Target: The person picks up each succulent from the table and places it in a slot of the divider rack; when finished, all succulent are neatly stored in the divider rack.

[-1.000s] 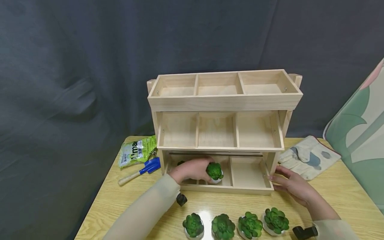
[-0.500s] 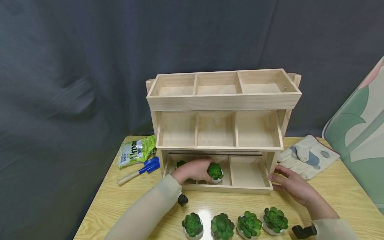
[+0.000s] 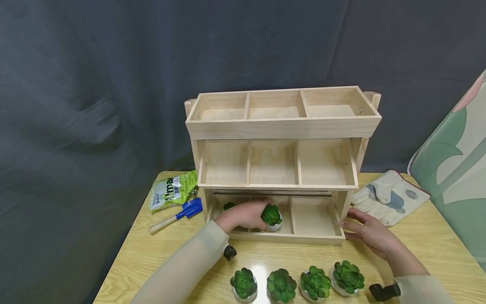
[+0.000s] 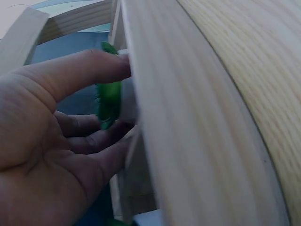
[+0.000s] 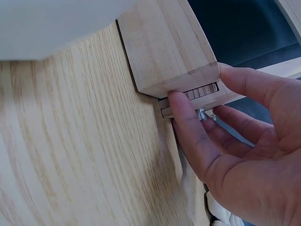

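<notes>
My left hand (image 3: 248, 214) holds a small green succulent in a white pot (image 3: 271, 216) inside the middle compartment of the bottom tier of a wooden plant stand (image 3: 282, 131). In the left wrist view, thumb and fingers (image 4: 77, 127) bend round the pot (image 4: 128, 101), partly hidden behind the front board. Another succulent (image 3: 229, 206) shows in the left compartment, mostly covered by that hand. At the bottom tier's right end, my right hand (image 3: 370, 232) grips the side panel. The right wrist view shows its fingers (image 5: 190, 127) against the wooden end (image 5: 202, 89).
Several potted succulents (image 3: 281, 286) stand in a row at the table's front. Left of the stand lie a green and white bag (image 3: 172, 192) and a blue trowel (image 3: 191, 208). Work gloves (image 3: 392, 198) lie to the right. A dark curtain (image 3: 265, 42) hangs behind.
The left hand and its succulent stay in the middle compartment with hardly any movement. The right hand keeps its place; the whole head view has shifted slightly.
</notes>
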Demonstrator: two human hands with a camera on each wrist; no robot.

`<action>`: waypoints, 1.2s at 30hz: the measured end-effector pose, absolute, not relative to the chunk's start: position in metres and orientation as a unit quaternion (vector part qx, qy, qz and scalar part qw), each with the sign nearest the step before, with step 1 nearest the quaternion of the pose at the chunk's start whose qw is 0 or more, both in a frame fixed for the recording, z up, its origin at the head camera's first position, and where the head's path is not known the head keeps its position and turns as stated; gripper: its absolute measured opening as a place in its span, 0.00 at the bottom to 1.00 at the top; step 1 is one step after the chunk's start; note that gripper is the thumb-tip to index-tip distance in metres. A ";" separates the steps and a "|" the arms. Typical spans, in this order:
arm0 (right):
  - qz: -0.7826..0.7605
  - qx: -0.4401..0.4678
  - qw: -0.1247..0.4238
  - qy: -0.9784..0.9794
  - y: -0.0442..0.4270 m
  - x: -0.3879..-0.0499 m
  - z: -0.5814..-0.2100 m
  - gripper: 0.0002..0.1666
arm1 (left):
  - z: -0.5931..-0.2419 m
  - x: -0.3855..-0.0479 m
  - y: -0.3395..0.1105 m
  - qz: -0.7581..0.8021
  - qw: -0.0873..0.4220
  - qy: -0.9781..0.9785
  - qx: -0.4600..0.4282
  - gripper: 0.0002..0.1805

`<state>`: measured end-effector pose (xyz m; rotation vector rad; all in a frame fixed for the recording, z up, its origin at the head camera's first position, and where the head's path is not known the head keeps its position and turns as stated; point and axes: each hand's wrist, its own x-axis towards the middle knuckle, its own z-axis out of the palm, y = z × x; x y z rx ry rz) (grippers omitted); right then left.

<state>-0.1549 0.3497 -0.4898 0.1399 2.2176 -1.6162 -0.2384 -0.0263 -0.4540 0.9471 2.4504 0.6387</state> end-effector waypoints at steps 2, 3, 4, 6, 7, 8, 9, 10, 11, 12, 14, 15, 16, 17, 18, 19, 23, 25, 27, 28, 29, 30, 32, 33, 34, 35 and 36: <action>-0.576 0.047 0.195 0.793 0.350 -0.155 -0.490 0.49 | -0.451 -0.237 -0.030 0.245 0.213 0.881 0.345 0.39; -0.575 0.044 0.196 0.793 0.350 -0.155 -0.491 0.49 | -0.450 -0.236 -0.032 0.250 0.209 0.880 0.345 0.38; -0.575 0.045 0.196 0.793 0.350 -0.155 -0.491 0.49 | -0.448 -0.234 -0.034 0.256 0.204 0.880 0.345 0.39; -0.575 0.046 0.197 0.792 0.350 -0.155 -0.491 0.49 | -0.443 -0.229 -0.037 0.268 0.194 0.881 0.339 0.42; -0.574 0.046 0.198 0.793 0.349 -0.155 -0.491 0.49 | -0.440 -0.226 -0.040 0.273 0.189 0.882 0.334 0.44; -0.574 0.048 0.199 0.793 0.349 -0.155 -0.491 0.49 | -0.437 -0.222 -0.042 0.274 0.185 0.884 0.331 0.45; -0.574 0.049 0.200 0.792 0.349 -0.155 -0.491 0.50 | -0.434 -0.217 -0.044 0.274 0.179 0.886 0.327 0.46; -0.574 0.051 0.201 0.792 0.349 -0.154 -0.490 0.50 | -0.431 -0.213 -0.047 0.275 0.177 0.888 0.324 0.47; -0.574 0.052 0.202 0.792 0.349 -0.154 -0.490 0.50 | -0.428 -0.209 -0.050 0.278 0.173 0.888 0.322 0.47; -0.574 0.054 0.202 0.792 0.348 -0.154 -0.490 0.50 | -0.426 -0.204 -0.053 0.281 0.171 0.888 0.322 0.47; -0.574 0.056 0.202 0.791 0.348 -0.153 -0.490 0.51 | -0.420 -0.195 -0.062 0.286 0.169 0.886 0.324 0.47; -0.574 0.055 0.201 0.792 0.348 -0.153 -0.490 0.51 | -0.419 -0.191 -0.066 0.293 0.171 0.883 0.325 0.46; -0.573 0.053 0.200 0.793 0.349 -0.153 -0.490 0.51 | -0.418 -0.187 -0.071 0.304 0.176 0.878 0.324 0.46; -0.572 0.053 0.199 0.794 0.349 -0.153 -0.490 0.51 | -0.417 -0.183 -0.076 0.313 0.182 0.875 0.322 0.46; -0.572 0.051 0.198 0.794 0.349 -0.153 -0.490 0.52 | -0.417 -0.180 -0.081 0.322 0.188 0.871 0.319 0.46; -0.572 0.049 0.197 0.795 0.349 -0.153 -0.490 0.52 | -0.416 -0.176 -0.086 0.329 0.194 0.869 0.314 0.45; -0.574 0.043 0.194 0.795 0.348 -0.154 -0.491 0.52 | -0.419 -0.165 -0.103 0.347 0.205 0.867 0.293 0.45; -0.575 0.042 0.194 0.794 0.348 -0.154 -0.492 0.51 | -0.422 -0.160 -0.110 0.354 0.207 0.866 0.286 0.44; -0.575 0.043 0.194 0.794 0.348 -0.154 -0.492 0.51 | -0.424 -0.155 -0.116 0.363 0.209 0.864 0.281 0.44; -0.575 0.044 0.194 0.794 0.348 -0.154 -0.492 0.52 | -0.425 -0.153 -0.118 0.367 0.210 0.862 0.280 0.43; -0.575 0.044 0.194 0.794 0.348 -0.154 -0.492 0.51 | -0.427 -0.151 -0.121 0.369 0.209 0.861 0.281 0.44; -0.575 0.043 0.194 0.794 0.349 -0.154 -0.492 0.51 | -0.428 -0.149 -0.123 0.370 0.207 0.860 0.284 0.44; -0.576 0.043 0.194 0.793 0.349 -0.154 -0.492 0.52 | -0.430 -0.145 -0.127 0.373 0.202 0.858 0.289 0.44; -0.576 0.043 0.194 0.793 0.349 -0.154 -0.492 0.52 | -0.432 -0.143 -0.129 0.377 0.201 0.855 0.294 0.44; -0.577 0.043 0.194 0.792 0.350 -0.154 -0.492 0.52 | -0.434 -0.141 -0.132 0.380 0.199 0.852 0.300 0.44; -0.577 0.044 0.194 0.792 0.350 -0.154 -0.492 0.52 | -0.435 -0.140 -0.134 0.385 0.199 0.848 0.304 0.44; -0.577 0.045 0.194 0.792 0.349 -0.154 -0.493 0.52 | -0.437 -0.138 -0.135 0.393 0.201 0.843 0.308 0.44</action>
